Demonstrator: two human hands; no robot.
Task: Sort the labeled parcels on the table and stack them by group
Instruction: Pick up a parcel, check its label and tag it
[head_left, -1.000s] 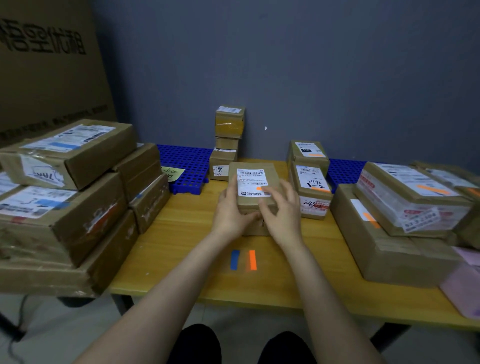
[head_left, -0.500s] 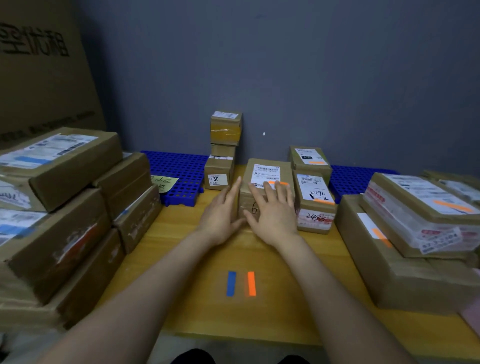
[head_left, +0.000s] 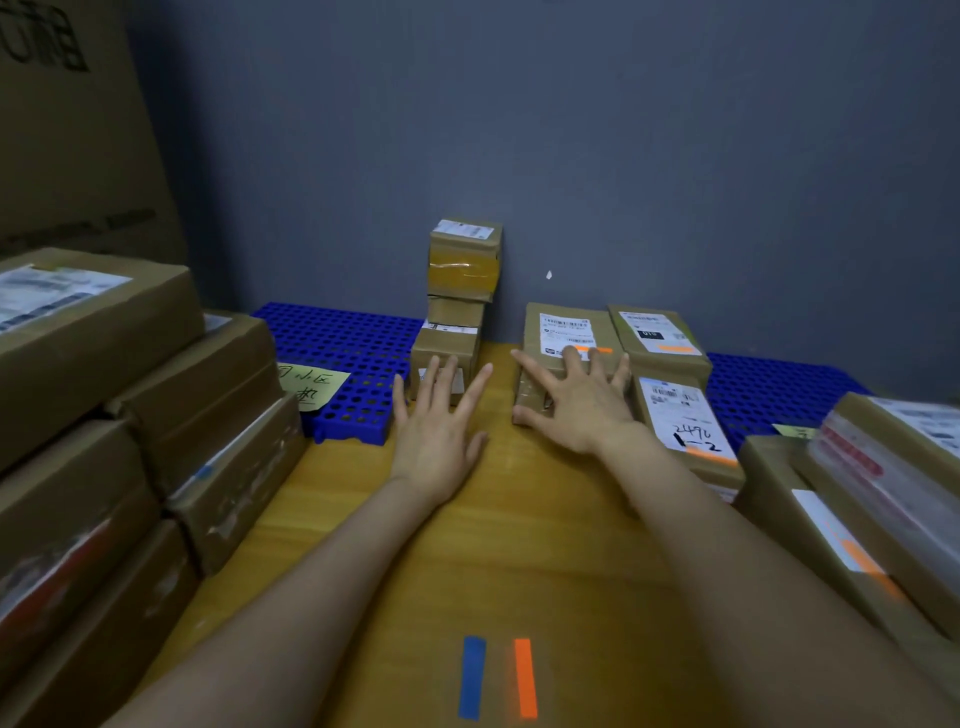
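Noting our left hand (head_left: 439, 436) now off, fingers open; right hand (head_left: 576, 405), fingers spread, seats the brown orange-tagged cardboard parcel (head_left: 561, 325) in its group.

The right hand (head_left: 576, 405) covers the near half of the orange-marked parcel (head_left: 563, 325) and the lower edge of its label, whose print is too small to read. The left hand (head_left: 441, 431) hides most of the label on the small parcel (head_left: 441, 345) at centre. The left boxes (head_left: 104, 467) run off the lower left, labels blurred. The right boxes (head_left: 857, 519) are cut by the right edge and hide most of a yellow note (head_left: 795, 430).
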